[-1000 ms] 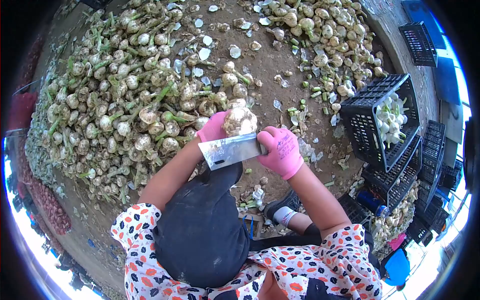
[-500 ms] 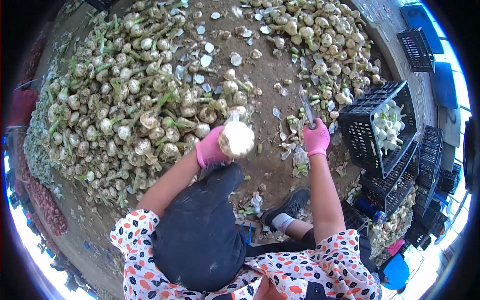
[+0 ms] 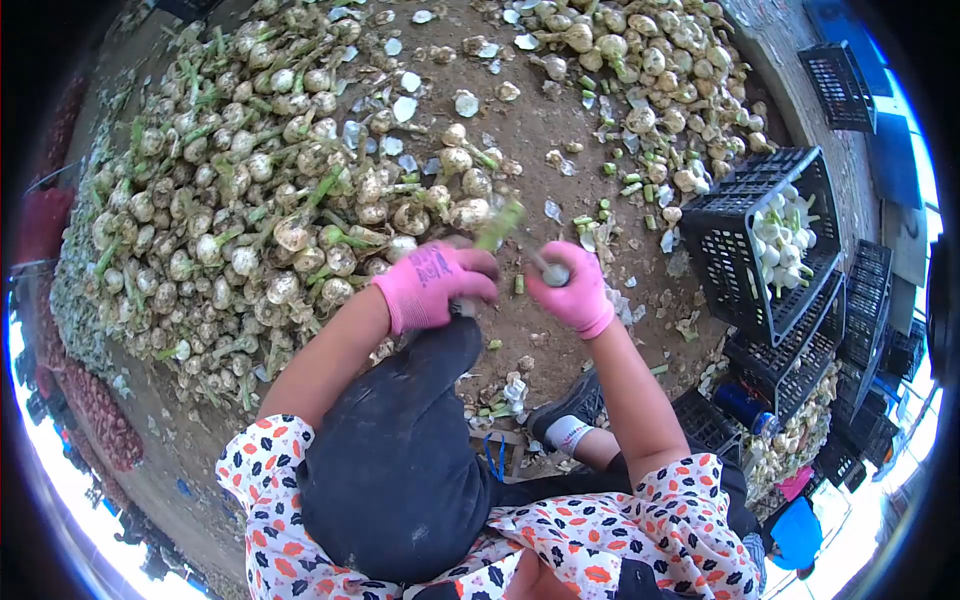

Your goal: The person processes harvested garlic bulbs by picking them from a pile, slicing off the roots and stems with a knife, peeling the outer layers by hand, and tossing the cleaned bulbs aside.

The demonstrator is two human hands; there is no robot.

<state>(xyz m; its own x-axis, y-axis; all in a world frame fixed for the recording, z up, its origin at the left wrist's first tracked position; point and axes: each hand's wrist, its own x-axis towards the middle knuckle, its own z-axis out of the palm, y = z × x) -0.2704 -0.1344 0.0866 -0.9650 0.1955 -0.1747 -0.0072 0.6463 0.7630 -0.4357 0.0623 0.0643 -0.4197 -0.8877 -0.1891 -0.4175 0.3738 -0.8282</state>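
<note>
My left hand [image 3: 438, 287], in a pink glove, is closed around a garlic bulb just above my knee. Its green stem [image 3: 500, 226] sticks out beyond the fingers, smeared by motion, while the bulb is mostly hidden by the glove. Also gloved in pink, my right hand [image 3: 575, 290] grips a knife by its handle [image 3: 555, 274]. The blade is blurred and points up and left, close to the stem; whether it touches I cannot tell. Beside my left hand lies a big heap of untrimmed garlic [image 3: 240, 190] with stems and soil on it.
At the upper right is a second garlic pile [image 3: 670, 70]. A tilted black crate [image 3: 715, 255] holds white garlic bulbs [image 3: 783, 240], with more crates [image 3: 865, 300] near it. Cut stem pieces [image 3: 600, 215] and papery skins [image 3: 405, 108] litter the soil. A blue can [image 3: 740, 405] lies lower right.
My right hand has brought the knife left and slightly down, close to my left hand. My left hand has turned over, so the bulb's pale underside is out of sight and its stem shows.
</note>
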